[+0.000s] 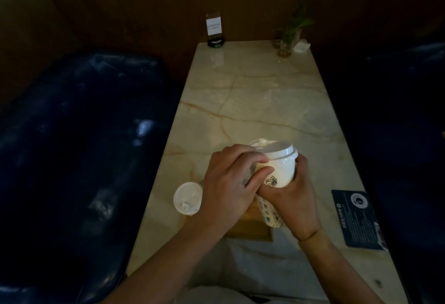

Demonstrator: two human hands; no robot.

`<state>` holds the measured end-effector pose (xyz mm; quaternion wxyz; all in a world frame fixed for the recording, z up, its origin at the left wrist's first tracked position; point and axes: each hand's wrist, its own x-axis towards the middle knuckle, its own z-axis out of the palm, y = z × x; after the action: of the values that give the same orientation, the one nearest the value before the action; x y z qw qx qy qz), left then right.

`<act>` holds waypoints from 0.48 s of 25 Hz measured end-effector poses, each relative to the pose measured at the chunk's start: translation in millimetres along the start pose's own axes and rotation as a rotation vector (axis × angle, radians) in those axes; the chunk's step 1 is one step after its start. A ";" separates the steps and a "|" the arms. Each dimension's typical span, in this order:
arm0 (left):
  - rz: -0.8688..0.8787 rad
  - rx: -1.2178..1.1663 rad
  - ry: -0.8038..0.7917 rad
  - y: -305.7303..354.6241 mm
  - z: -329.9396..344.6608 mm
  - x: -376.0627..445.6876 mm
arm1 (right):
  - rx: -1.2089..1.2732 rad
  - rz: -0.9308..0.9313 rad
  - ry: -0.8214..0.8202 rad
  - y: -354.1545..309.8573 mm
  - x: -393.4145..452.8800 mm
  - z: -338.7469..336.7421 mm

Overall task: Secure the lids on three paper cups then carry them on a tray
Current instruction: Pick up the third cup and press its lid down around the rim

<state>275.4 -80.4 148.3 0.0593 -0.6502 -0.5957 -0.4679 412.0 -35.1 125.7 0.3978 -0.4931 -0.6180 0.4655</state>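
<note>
White paper cup (279,171) is tilted above the near end of the table (252,101), right hand (289,193) wrapped round it, left hand (228,183) pinching the lid (277,150) rim. Lidding step, I'd say; next it wants pressing down all round.

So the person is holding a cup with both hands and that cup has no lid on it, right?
Not quite. Both hands, the left hand and the right hand, do hold the paper cup, but the head view shows a white lid already sitting on it.
</note>
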 end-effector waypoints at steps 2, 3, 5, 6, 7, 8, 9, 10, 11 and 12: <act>-0.011 -0.047 0.027 -0.3 -0.8 -0.6 | 0.002 -0.015 -0.002 -3.7 -1.7 -3.5; -0.015 -0.066 0.038 -0.5 -1.2 -1.2 | 0.014 -0.014 -0.009 -6.1 -2.3 -4.7; -0.023 -0.101 0.044 -1.0 -3.1 -4.1 | 0.055 0.007 -0.039 -10.7 -3.9 -7.1; -0.025 -0.118 0.040 -1.2 -4.9 -4.9 | 0.077 0.018 -0.062 -13.9 -4.6 -8.8; -0.027 -0.135 0.032 -1.4 -6.8 -4.5 | 0.098 0.024 -0.091 -17.2 -4.7 -10.8; -0.028 -0.154 0.023 -1.7 -8.7 -3.2 | 0.120 0.026 -0.121 -19.7 -4.1 -12.7; -0.031 -0.175 0.016 -1.8 -10.4 -1.8 | 0.145 0.031 -0.149 -21.5 -3.4 -14.6; -0.035 -0.195 0.016 -1.7 -12.0 -1.0 | 0.167 0.038 -0.175 -22.4 -2.6 -15.9; -0.040 -0.210 0.020 -1.7 -13.2 -0.6 | 0.180 0.043 -0.198 -22.2 -1.7 -16.7; -0.042 -0.218 0.022 -1.6 -14.2 -1.0 | 0.182 0.047 -0.216 -21.4 -0.6 -17.1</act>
<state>266.6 -89.6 154.7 -0.0154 -0.6349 -0.5540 -0.5382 423.3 -34.2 150.6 0.3611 -0.4163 -0.6006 0.5793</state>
